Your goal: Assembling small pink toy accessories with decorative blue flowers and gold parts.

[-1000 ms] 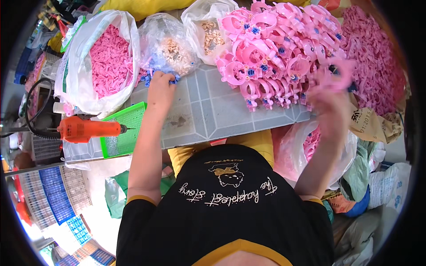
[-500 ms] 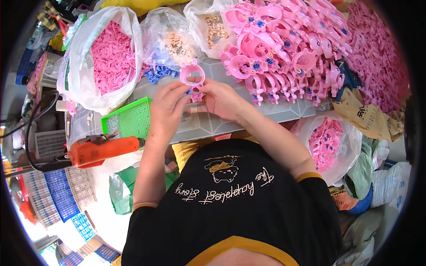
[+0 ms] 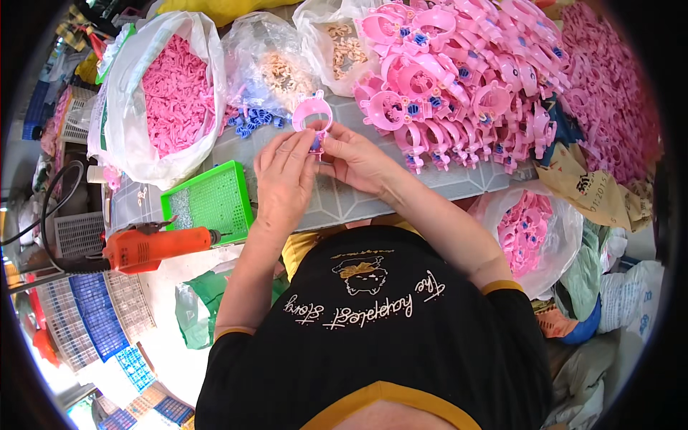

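Observation:
Both hands meet over the grey table [image 3: 344, 201] on one pink ring-shaped plastic toy part [image 3: 312, 115]. My left hand [image 3: 285, 172] pinches its lower stem from the left, and my right hand [image 3: 355, 159] grips the same stem from the right. The part's round top sticks up above my fingers. Small blue plastic pieces [image 3: 252, 120] lie loose on the table just beyond my left hand. A large heap of assembled pink parts with blue centres [image 3: 459, 79] rises to the right of my hands.
White bag of pink pieces [image 3: 172, 93] at back left, clear bags of beige pieces [image 3: 279, 68] behind. Green tray [image 3: 208, 202] at the table's left edge. Orange power tool [image 3: 154, 245] hangs below it. Bag of pink parts [image 3: 527, 229] at lower right.
My right hand came back from the pink heap with one pink part, and my left hand left the blue pieces. Both hands now hold that part together at the table's middle.

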Demonstrator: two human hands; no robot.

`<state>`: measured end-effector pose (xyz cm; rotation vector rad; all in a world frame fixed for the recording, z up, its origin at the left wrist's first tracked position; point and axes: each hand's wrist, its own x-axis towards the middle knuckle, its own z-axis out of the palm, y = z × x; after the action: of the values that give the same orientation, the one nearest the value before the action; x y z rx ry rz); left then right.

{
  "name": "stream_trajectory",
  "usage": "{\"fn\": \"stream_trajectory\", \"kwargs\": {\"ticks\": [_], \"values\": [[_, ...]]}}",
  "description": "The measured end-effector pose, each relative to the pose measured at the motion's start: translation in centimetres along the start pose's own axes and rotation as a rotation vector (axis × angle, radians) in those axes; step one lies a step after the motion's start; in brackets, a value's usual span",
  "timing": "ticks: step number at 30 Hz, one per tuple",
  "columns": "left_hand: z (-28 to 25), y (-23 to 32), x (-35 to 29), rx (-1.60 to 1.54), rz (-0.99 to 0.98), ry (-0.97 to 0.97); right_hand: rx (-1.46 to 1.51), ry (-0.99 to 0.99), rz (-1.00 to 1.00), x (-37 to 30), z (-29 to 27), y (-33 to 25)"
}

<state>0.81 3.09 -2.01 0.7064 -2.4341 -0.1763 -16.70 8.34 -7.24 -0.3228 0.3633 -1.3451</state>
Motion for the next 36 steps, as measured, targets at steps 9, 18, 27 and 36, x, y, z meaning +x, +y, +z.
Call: {"fn": "stream_trajectory", "kwargs": {"ticks": [9, 18, 27, 36], "values": [[0.2, 1.2, 0.4, 0.336, 0.068, 0.041, 0.08, 0.01, -0.028, 0.3, -0.5, 0.0], [0.9, 1.9, 0.2, 0.08, -0.104, 0.04, 0.009, 0.017, -0.052, 0.6, -0.6, -0.3], [0.7, 1.8, 0.8, 0.058, -0.001, 0.245, 0.005, -0.002, -0.093, 0.4, -0.7, 0.2], [1.0, 2.1, 1.1, 0.131, 0.021, 0.292, -0.048, 0.057, -0.139, 0.8, 0.0, -0.1]]}}
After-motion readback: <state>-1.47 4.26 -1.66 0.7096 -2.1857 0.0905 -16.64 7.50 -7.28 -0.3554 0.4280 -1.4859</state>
